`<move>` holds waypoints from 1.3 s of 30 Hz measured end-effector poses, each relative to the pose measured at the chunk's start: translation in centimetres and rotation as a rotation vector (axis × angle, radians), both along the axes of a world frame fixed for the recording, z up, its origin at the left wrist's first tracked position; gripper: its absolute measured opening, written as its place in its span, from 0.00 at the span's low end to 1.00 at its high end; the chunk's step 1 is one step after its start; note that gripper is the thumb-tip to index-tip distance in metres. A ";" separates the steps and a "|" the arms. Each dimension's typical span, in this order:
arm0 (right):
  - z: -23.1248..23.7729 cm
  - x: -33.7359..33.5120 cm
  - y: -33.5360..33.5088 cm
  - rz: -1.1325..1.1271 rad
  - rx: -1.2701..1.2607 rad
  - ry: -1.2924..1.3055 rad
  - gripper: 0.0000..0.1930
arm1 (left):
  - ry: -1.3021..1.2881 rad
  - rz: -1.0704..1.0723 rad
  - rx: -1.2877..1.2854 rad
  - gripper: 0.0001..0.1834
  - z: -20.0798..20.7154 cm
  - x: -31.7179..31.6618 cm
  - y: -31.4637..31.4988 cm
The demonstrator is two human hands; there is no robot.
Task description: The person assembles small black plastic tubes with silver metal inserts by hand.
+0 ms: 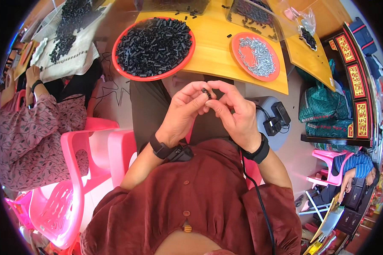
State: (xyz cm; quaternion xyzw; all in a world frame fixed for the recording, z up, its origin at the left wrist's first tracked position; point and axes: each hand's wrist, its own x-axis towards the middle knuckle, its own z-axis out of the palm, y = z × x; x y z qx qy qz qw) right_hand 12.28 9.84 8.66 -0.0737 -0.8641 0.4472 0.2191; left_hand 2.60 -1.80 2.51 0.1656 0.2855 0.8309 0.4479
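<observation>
My left hand (184,111) and my right hand (235,114) meet above my lap, just short of the table's near edge. Between the thumb and fingers of my left hand is a small black plastic piece (206,92). The thumb and forefinger of my right hand pinch at the same spot; whether they grip this piece or a tiny screw is hidden. Beyond my left hand, a red round tray (114,55) is heaped with short black plastic tubes (153,47). Past my right hand, an orange-red plate (239,63) bears silver screws (259,57).
Loose black pieces dot the yellow table (212,25) near a clear bin (253,19). At left, a co-worker (38,123) sits by a pink chair (78,170). A blue-grey stool (272,127) holds a black adapter (281,114). Green bags (325,104) stand at right.
</observation>
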 end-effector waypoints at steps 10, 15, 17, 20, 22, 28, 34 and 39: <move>2.5 -1.1 3.6 0.185 0.723 -0.025 0.16 | 0.133 -0.009 -0.134 0.23 0.7 -0.6 0.0; 3.9 -2.5 4.3 0.493 0.904 -0.214 0.14 | 0.197 -0.063 -0.145 0.24 1.0 -0.6 -0.3; 4.4 -2.8 4.1 0.538 0.905 -0.231 0.13 | 0.195 -0.077 -0.157 0.24 1.2 -0.8 -0.4; 4.4 -3.6 3.8 0.472 0.944 -0.298 0.15 | 0.173 -0.141 -0.136 0.24 1.3 -1.4 -0.7; 3.8 -3.9 4.1 0.586 0.962 -0.255 0.16 | 0.150 -0.197 -0.126 0.24 1.3 -1.6 -0.8; 3.7 -4.9 4.8 0.705 0.885 -0.354 0.15 | 0.170 -0.261 -0.161 0.21 1.0 -2.2 -1.1; 3.2 -5.4 6.5 0.581 0.768 -0.128 0.15 | 0.178 -0.172 -0.178 0.16 -0.8 -2.4 -0.3; 4.8 -6.7 9.7 0.433 0.655 -0.089 0.19 | 0.206 -0.135 -0.275 0.14 -2.0 -3.5 -0.1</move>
